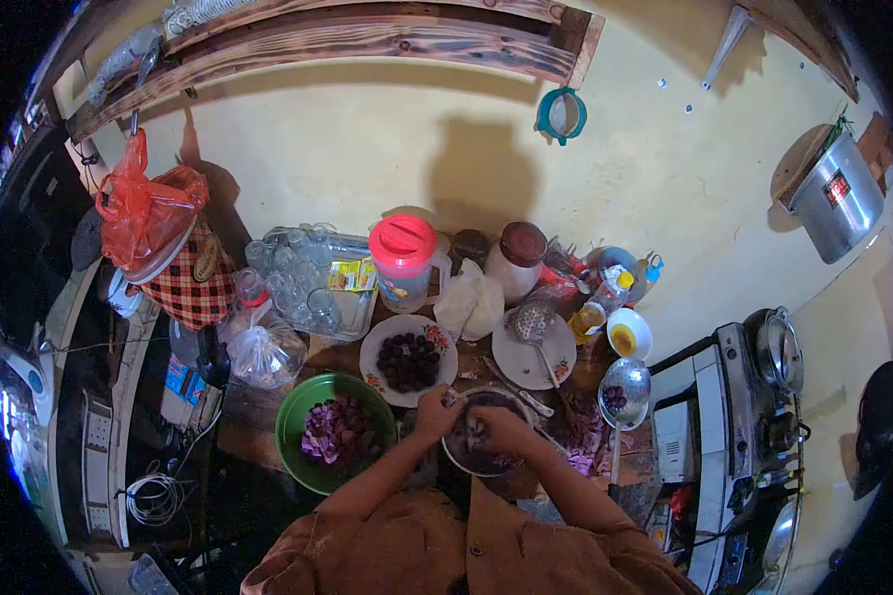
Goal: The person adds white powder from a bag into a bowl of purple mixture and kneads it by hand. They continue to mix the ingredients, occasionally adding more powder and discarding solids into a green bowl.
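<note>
My left hand (439,413) is closed at the left rim of a pot (456,458) holding dark purple stuff; whether it grips the rim or something small is unclear. My right hand (496,428) reaches into the same pot, fingers closed, what they hold hidden. Behind my left hand, a flowered plate (369,365) bears dark round balls (407,363). To the left stands a green basin (290,436) with purple chunks (337,431). A white plate (511,362) behind the pot carries a perforated ladle (534,322).
Along the back are a tray of glasses (352,327), a pink-lidded pitcher (404,260), a jar (516,263) and an oil bottle (587,319). At right, a skimmer (625,382) lies near peelings (585,436), beside a stove (739,397). A wooden shelf (417,45) hangs above.
</note>
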`<act>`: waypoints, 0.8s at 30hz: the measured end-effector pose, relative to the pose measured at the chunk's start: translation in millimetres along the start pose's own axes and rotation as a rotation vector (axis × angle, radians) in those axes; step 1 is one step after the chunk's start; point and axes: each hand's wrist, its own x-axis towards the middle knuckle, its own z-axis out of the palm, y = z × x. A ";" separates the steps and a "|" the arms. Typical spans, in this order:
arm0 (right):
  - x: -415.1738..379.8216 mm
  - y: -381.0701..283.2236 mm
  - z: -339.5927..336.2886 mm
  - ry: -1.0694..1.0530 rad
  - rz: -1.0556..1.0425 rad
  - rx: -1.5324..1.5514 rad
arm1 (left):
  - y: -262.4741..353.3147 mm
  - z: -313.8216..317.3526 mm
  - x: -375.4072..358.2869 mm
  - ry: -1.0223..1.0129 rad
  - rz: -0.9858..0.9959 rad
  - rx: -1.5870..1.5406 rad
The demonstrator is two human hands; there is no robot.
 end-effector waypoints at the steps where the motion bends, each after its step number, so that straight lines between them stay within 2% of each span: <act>1: -5.9 0.1 -3.0 0.105 -0.017 0.077 | 4.3 -3.8 -1.1 -0.011 -0.025 -0.061; 2: -10.4 0.6 -5.6 0.213 -0.033 0.154 | 9.0 -7.1 -1.0 -0.022 -0.048 -0.122; 3: -15.5 2.5 -5.1 0.213 -0.032 0.154 | 6.8 -5.0 -1.1 -0.022 -0.048 -0.123; 5: -26.3 4.7 2.8 0.215 0.071 -0.131 | 2.0 -1.3 -1.3 -0.035 -0.047 -0.078; 9: -37.6 -10.3 23.0 0.227 0.212 -0.296 | 9.5 -1.2 -3.1 -0.024 -0.042 -0.101; 11: -39.9 -2.6 43.0 0.381 0.268 -0.464 | 11.7 -0.1 -4.3 -0.005 -0.048 -0.140; 15: -34.6 -5.0 46.9 0.299 0.305 -0.443 | 17.5 -3.7 -4.8 -0.040 -0.087 -0.071; 18: -17.0 0.4 59.4 0.279 0.410 -0.541 | 17.3 -2.7 -5.4 -0.025 -0.068 -0.054; 20: -6.2 -6.2 52.2 0.264 0.466 -0.488 | 25.6 -6.2 -6.0 0.041 -0.038 -0.074; 24: 2.9 2.5 38.3 0.194 0.483 -0.361 | 16.4 0.3 -7.7 -0.008 -0.076 -0.053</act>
